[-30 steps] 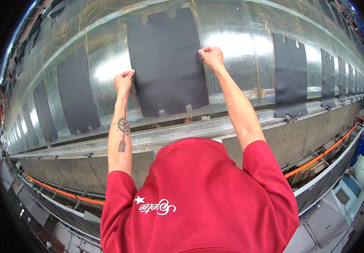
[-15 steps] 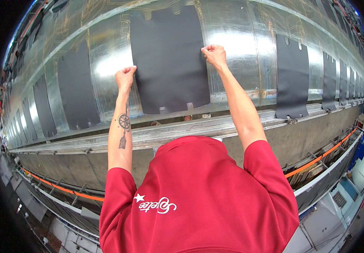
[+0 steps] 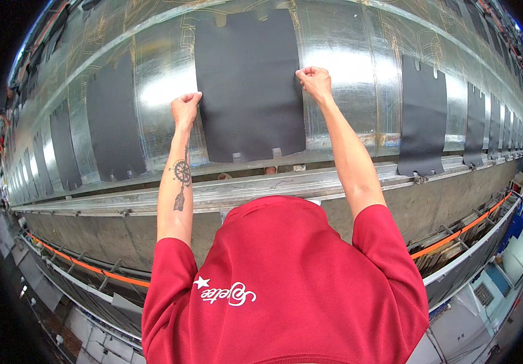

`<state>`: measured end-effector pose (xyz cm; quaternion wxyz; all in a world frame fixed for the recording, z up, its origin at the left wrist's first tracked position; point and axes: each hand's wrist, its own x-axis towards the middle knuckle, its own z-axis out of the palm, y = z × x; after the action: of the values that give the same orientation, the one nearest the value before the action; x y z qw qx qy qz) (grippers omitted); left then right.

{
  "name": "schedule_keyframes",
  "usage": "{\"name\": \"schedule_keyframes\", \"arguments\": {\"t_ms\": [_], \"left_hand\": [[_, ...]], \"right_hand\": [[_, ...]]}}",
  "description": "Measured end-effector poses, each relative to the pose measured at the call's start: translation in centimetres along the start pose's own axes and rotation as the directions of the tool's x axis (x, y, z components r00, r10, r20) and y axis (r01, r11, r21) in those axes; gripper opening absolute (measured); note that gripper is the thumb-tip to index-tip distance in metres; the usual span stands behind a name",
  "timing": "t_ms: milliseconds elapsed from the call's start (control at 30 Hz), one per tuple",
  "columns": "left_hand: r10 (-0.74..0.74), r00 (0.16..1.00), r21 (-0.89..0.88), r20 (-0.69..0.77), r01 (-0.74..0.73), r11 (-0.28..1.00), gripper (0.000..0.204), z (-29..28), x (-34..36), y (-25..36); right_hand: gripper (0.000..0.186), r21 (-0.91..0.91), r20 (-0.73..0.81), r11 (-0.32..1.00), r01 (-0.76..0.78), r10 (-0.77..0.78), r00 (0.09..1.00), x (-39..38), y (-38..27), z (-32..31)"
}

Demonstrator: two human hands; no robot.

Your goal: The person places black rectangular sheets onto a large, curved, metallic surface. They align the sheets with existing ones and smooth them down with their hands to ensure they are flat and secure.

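Nearest, a red shirt [image 3: 310, 261] bears white script lettering [image 3: 232, 296] and a star [image 3: 201, 282]. Beyond, the left hand [image 3: 185, 108] and right hand [image 3: 316, 81] each pinch a side edge of a black sheet [image 3: 252, 85] on a shiny metal table [image 3: 343, 70]. The sheet looks thin, light and floppy, best held by both edges.

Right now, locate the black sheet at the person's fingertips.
In the head view, the black sheet is at upper centre over the shiny metal surface, between the left hand at its left edge and the right hand at its right.
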<state>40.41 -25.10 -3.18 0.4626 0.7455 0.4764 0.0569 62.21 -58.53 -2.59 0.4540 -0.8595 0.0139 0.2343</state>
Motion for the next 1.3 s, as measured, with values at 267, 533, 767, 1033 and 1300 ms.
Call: {"name": "schedule_keyframes", "arguments": {"t_ms": [267, 533, 767, 1033, 1300], "left_hand": [[0.039, 0.999, -0.03, 0.031, -0.038, 0.999, 0.027, 0.3, 0.2, -0.3], [0.029, 1.0, -0.047, 0.006, -0.028, 0.998, 0.029, 0.6, -0.5, -0.8], [0.031, 0.999, -0.088, 0.018, -0.029, 0.996, 0.028, 0.4, 0.0, -0.2], [0.01, 1.0, -0.122, 0.026, -0.006, 0.992, 0.03, 0.1, -0.3, -0.1], [0.003, 1.0, -0.118, 0.009, -0.002, 0.993, 0.028, 0.1, 0.0, -0.2]], "right_hand": [[0.024, 0.012, -0.023, 0.989, 0.15, -0.15, 0.988, 1.7, 3.0, 0.6], [0.025, 0.051, 0.039, 0.997, 0.057, -0.059, 0.998, 0.3, 1.4, -0.2], [0.023, 0.062, 0.015, 0.995, 0.073, -0.074, 0.997, 0.4, 1.0, 0.3], [0.023, 0.084, 0.018, 0.995, 0.062, -0.064, 0.998, 0.1, 0.6, -0.1], [0.022, 0.079, 0.021, 0.997, 0.028, -0.03, 0.999, 0.1, 0.3, 0.0]]}}
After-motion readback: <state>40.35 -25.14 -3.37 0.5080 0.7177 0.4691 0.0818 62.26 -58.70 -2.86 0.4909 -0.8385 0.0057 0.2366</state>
